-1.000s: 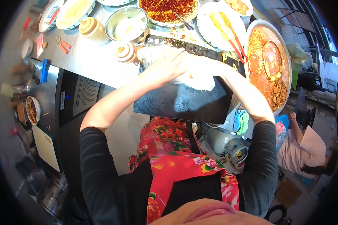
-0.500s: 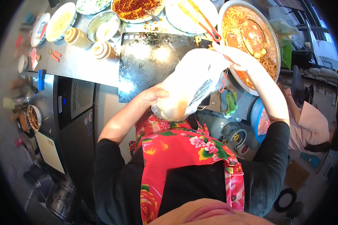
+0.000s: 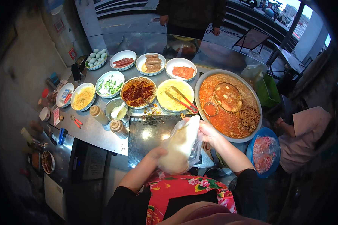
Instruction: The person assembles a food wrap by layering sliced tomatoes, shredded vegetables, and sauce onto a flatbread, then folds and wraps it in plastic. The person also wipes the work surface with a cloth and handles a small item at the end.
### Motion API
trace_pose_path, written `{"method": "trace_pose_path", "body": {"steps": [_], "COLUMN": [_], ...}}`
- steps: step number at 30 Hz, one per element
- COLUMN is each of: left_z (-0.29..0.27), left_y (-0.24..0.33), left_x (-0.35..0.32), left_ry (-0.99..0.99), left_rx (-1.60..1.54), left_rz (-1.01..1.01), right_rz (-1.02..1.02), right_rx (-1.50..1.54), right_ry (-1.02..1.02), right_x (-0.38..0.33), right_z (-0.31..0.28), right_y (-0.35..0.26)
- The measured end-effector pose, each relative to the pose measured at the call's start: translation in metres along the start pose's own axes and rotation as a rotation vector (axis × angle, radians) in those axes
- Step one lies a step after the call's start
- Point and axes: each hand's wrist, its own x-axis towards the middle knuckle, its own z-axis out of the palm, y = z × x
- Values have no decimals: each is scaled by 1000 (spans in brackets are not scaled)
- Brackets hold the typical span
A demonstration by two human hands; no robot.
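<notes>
A pale flatbread with light brown patches (image 3: 179, 146) sits in a clear plastic bag (image 3: 194, 153), held up over the near edge of a black flat plate (image 3: 143, 131). My left hand (image 3: 156, 154), slightly blurred, closes on the bagged flatbread at its lower left side. At the upper right my right hand (image 3: 207, 132) grips the bag and the bread's edge, with some fingers hidden behind them. Just beyond are red-handled tongs (image 3: 183, 100) lying across a bowl of yellow shreds (image 3: 166, 106).
A wide metal basin of red-sauced food (image 3: 260, 129) stands right, near a blue tub of bagged pink meat (image 3: 250, 150). Bowls of chili sauce (image 3: 138, 90), greens (image 3: 109, 83) and sausages (image 3: 153, 64) line the counter. Squeeze bottles (image 3: 118, 129) stand left. A person (image 3: 191, 15) stands opposite; another sits right.
My view has tilted up, bringing the far bowls and the person opposite into sight. Both hands still hold the bagged bread, and more of its browned surface shows.
</notes>
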Motion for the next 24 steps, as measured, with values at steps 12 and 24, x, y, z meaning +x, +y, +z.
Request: {"method": "trace_pose_path", "body": {"steps": [12, 24], "left_z": [28, 22], "left_y": [-3, 17], "left_x": [22, 41], "left_ry": [183, 439], "left_rx": [57, 76], "left_rz": [221, 641], "right_rz": [-1057, 133], "right_rx": [78, 174], "right_ry": [157, -5], "right_x": [-112, -122], "right_z": [9, 22], "right_y": [-29, 59]}}
